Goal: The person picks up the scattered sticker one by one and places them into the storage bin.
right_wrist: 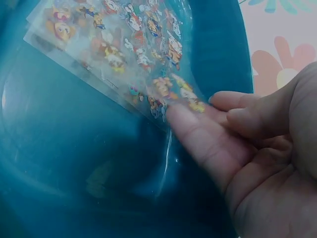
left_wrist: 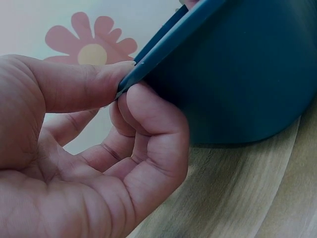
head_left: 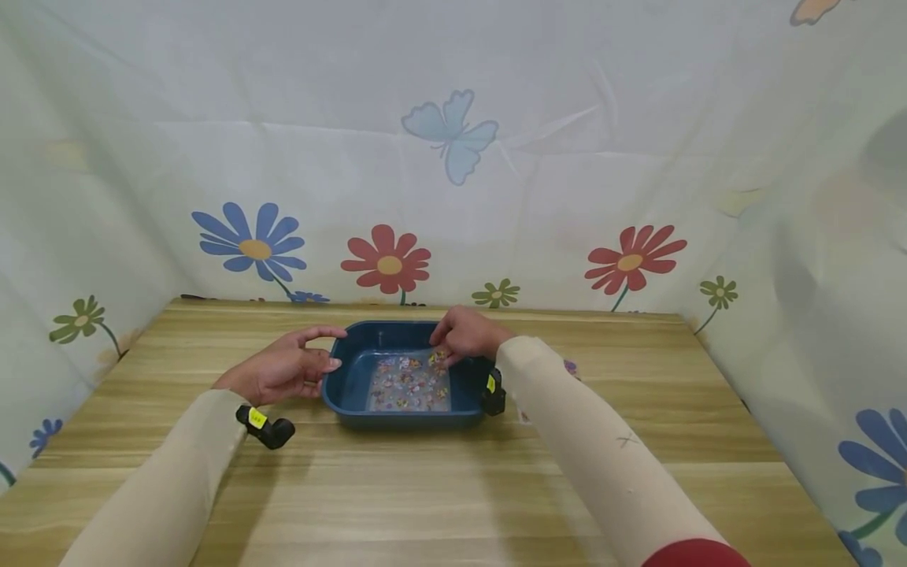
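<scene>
I have the blue basin (head_left: 407,422) just about centred in my head view, upright on the wood-grain bench (head_left: 383,488). The left hand (head_left: 286,366) is at its left side with its grip clamped on the rim; the left wrist camera gives me the thumb lying along the top edge and the other fingers bent underneath, against the outside of the wall.

The right hand (head_left: 468,335) reaches over the basin's right side. Its grip is together on the far right corner of the sticker sheet (head_left: 407,386), and from the right wrist I see that corner bent up at the fingertips. The rest of the sheet lies in the basin, a see-through piece crowded with small cartoon figures; I cannot tell whether it is one layer or two.

To the right of the basin, a colourful item (head_left: 571,368) shows on the bench, mostly hidden from me by the right sleeve (head_left: 595,449). The left sleeve (head_left: 163,472) comes in from the near left. Beyond the bench I get a pale cloth (head_left: 319,173) printed with red, blue and green flowers and a light blue butterfly (head_left: 457,138).
</scene>
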Demonstrator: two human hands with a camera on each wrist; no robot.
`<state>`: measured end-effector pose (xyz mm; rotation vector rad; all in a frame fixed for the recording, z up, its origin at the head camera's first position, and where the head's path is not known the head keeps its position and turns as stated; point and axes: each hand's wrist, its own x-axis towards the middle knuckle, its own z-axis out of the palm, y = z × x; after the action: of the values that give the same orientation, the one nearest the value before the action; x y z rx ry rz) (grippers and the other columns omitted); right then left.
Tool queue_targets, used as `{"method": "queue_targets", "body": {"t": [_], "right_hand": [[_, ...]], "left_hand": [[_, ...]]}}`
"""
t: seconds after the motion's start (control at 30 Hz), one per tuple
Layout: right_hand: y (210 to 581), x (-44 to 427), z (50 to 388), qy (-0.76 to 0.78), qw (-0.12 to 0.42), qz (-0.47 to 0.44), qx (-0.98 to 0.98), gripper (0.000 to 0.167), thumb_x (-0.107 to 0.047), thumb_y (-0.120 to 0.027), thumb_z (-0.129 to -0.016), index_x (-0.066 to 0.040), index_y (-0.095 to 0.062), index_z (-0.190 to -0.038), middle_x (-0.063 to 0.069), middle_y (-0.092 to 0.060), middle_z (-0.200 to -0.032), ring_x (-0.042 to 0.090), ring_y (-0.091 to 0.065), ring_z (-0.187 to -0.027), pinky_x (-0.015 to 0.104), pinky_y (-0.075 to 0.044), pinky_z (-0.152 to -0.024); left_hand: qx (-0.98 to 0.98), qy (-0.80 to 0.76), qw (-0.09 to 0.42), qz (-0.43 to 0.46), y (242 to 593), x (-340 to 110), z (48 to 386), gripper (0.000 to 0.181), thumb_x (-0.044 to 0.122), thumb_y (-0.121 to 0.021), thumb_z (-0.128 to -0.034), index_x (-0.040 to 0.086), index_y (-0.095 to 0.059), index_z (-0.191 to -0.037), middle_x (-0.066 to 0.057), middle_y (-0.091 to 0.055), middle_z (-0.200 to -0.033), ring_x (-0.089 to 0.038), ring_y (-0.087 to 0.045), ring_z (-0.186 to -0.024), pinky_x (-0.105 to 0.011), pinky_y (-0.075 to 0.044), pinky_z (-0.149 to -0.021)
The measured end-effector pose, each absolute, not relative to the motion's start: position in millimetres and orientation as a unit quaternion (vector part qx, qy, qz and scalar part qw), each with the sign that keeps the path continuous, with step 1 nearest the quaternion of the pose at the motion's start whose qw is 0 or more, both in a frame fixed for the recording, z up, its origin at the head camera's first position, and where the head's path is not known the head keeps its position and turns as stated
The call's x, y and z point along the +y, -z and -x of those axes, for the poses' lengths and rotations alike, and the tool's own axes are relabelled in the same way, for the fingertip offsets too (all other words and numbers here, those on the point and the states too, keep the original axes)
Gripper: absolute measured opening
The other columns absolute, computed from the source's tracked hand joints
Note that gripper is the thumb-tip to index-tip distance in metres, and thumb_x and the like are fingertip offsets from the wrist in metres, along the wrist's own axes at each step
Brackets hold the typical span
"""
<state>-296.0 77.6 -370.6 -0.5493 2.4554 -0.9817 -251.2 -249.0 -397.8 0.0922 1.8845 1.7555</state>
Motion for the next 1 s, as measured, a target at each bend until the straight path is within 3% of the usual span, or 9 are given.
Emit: {"method": "queue_targets", "body": {"t": [0.33, 0.57, 0.73, 0.87, 1.0], "right_hand": [[367.5, 76.1, 298.5, 0.304, 0.213, 0.208, 0.905, 0.04, 0.006, -0.055, -0.092, 0.009, -0.068, -0.129, 0.023, -0.069, -0.134, 0.03, -0.072, -0.116, 0.038, -0.062, -0.091], [364.1, 77.5, 297.6, 0.287, 0.208, 0.206, 0.912, 0.038, 0.002, -0.055, -0.095, 0.006, -0.069, -0.13, 0.02, -0.069, -0.136, 0.028, -0.072, -0.118, 0.038, -0.061, -0.096], [363.6, 80.5, 297.8, 0.271, 0.195, 0.209, 0.919, 0.035, -0.003, -0.058, -0.096, 0.003, -0.072, -0.128, 0.017, -0.073, -0.13, 0.023, -0.075, -0.108, 0.036, -0.061, -0.094], [364.1, 84.3, 297.6, 0.293, 0.191, 0.195, 0.916, 0.034, 0.0, -0.056, -0.095, 0.004, -0.073, -0.124, 0.018, -0.074, -0.125, 0.023, -0.075, -0.105, 0.034, -0.063, -0.089], [364.0, 89.7, 297.1, 0.344, 0.199, 0.179, 0.9, 0.036, 0.005, -0.054, -0.093, 0.006, -0.072, -0.124, 0.021, -0.072, -0.127, 0.029, -0.074, -0.112, 0.035, -0.063, -0.088]], "left_hand": [[0.709, -0.648, 0.277, -0.036, 396.6, -249.1, 253.0, 0.069, 0.012, -0.065, -0.1026, 0.017, -0.028, -0.16, -0.002, -0.063, -0.091, -0.018, -0.064, -0.075, -0.035, -0.06, -0.077], [0.707, -0.65, 0.278, -0.031, 396.0, -250.4, 252.4, 0.07, 0.012, -0.065, -0.1024, 0.016, -0.027, -0.161, -0.003, -0.064, -0.093, -0.018, -0.065, -0.076, -0.034, -0.06, -0.077], [0.704, -0.652, 0.278, -0.029, 396.4, -249.9, 251.5, 0.069, 0.011, -0.064, -0.1028, 0.016, -0.028, -0.161, -0.004, -0.065, -0.098, -0.019, -0.067, -0.079, -0.035, -0.061, -0.078], [0.705, -0.652, 0.277, -0.037, 397.6, -249.4, 251.5, 0.066, 0.012, -0.063, -0.1035, 0.016, -0.029, -0.16, -0.001, -0.062, -0.091, -0.017, -0.065, -0.076, -0.035, -0.06, -0.077], [0.706, -0.651, 0.277, -0.039, 398.0, -248.9, 252.2, 0.064, 0.011, -0.061, -0.1042, 0.016, -0.029, -0.159, 0.0, -0.06, -0.087, -0.016, -0.063, -0.072, -0.034, -0.06, -0.075]]}}
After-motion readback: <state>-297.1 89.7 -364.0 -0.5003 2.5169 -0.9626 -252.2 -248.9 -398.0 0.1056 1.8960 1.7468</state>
